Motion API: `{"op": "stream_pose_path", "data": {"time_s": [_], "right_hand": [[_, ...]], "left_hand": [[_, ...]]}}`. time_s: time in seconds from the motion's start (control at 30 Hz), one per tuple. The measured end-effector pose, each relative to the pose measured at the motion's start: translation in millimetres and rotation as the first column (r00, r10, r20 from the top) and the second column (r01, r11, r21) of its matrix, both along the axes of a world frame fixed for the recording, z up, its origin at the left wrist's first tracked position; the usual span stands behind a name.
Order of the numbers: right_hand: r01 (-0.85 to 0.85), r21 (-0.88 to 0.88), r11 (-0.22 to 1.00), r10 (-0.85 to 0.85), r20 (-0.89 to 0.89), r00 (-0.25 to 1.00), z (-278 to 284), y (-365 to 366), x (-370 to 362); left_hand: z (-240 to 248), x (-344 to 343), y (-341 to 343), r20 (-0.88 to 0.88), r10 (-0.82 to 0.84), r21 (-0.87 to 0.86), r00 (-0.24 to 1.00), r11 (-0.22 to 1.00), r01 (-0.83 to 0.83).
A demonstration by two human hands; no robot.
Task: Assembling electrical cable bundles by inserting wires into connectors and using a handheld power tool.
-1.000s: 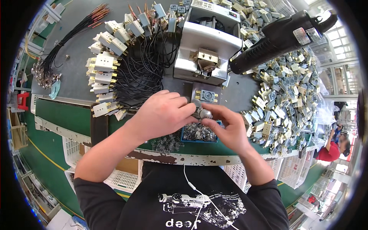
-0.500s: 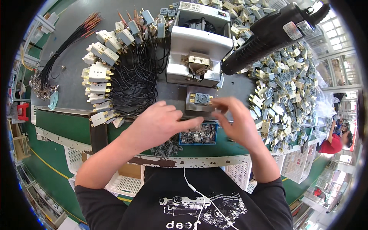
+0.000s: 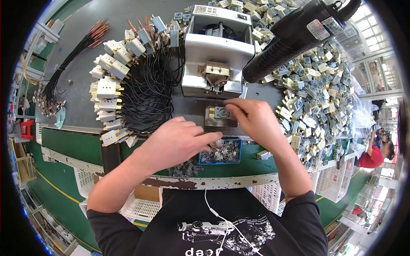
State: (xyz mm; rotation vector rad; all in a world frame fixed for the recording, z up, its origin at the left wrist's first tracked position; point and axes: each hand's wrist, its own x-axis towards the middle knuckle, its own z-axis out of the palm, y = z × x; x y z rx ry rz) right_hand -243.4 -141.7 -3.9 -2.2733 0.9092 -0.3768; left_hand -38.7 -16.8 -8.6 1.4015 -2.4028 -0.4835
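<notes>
Arching over grey socket [image 3: 221,112] — right hand [image 3: 257,117] | left hand [image 3: 178,140] by blue tray [image 3: 240,150] | grips: can't tell

Black shirt [image 3: 171,226] with white vehicle print [image 3: 197,229]; black elbow-length sleeves [image 3: 113,230]; thin white cord [image 3: 214,212]; bare fingers [image 3: 209,138].

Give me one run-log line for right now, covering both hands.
left hand: at blue tray of small metal parts | right hand: at grey block on metal fixture | black power tool: right of silver machine
</notes>
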Motion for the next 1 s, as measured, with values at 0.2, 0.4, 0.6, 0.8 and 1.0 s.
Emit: {"op": "stream_pose_path", "data": {"time_s": [0.2, 0.4, 0.6, 0.8, 1.0], "right_hand": [[0.135, 0.015, 0.991, -0.13, 0.401, 0.907, 40, 15, -21], [0.323, -0.326, 0.889, 0.131, 0.854, 0.503, 67, -31, 0], [0.146, 0.022, 0.989, -0.118, 0.713, 0.691, 73, -45, 27], [-0.13, -0.242, 0.962, 0.27, 0.92, 0.283, 92, -35, 28], [0.053, -0.034, 0.998, 0.006, 0.891, 0.455, 109, -9, 44]], "left_hand": [[-5, 3, -41, -0.363, 0.265, 0.146, 0.893, 0.963, -0.226], [-10, -8, -56, -0.133, 0.205, 0.214, 0.97, 0.961, -0.174], [-13, -6, -56, -0.169, 0.213, 0.241, 0.962, 0.956, -0.17], [-8, -10, -52, -0.028, 0.192, 0.168, 0.981, 0.968, -0.185], [-14, -1, -58, -0.049, 0.151, 0.189, 0.987, 0.972, -0.14]]}}
